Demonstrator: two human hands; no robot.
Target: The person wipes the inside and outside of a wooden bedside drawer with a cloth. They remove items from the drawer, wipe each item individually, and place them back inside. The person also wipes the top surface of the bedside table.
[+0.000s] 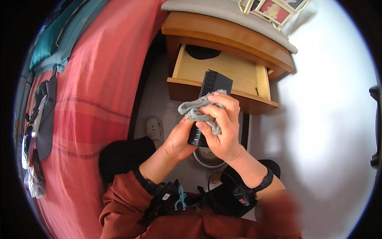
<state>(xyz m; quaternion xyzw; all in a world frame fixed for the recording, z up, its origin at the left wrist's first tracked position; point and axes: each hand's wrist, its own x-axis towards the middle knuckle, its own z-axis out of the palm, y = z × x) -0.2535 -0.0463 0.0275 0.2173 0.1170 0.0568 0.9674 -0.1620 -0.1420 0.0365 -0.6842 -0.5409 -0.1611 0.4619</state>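
Note:
A black box-shaped object point(223, 81) with pale marks along its narrow side is held up before me, tilted away. My left hand point(180, 140) grips its lower left edge, the fingers mostly hidden behind it. My right hand point(225, 122) presses a folded grey terry cloth point(200, 109) against the object's upper face, the thumb and fingers pinching the cloth. Just beyond stands a wooden nightstand with its drawer point(222, 66) pulled out. The object's top end overlaps the drawer front in view.
A round basin point(209, 158) sits on the floor below my hands. On the left is a bed with a red sheet point(89, 89), carrying a grey cap point(46, 125) and a plastic bag point(35, 179). Inside the drawer lies a black item point(203, 52). Picture frames point(273, 12) stand on the nightstand.

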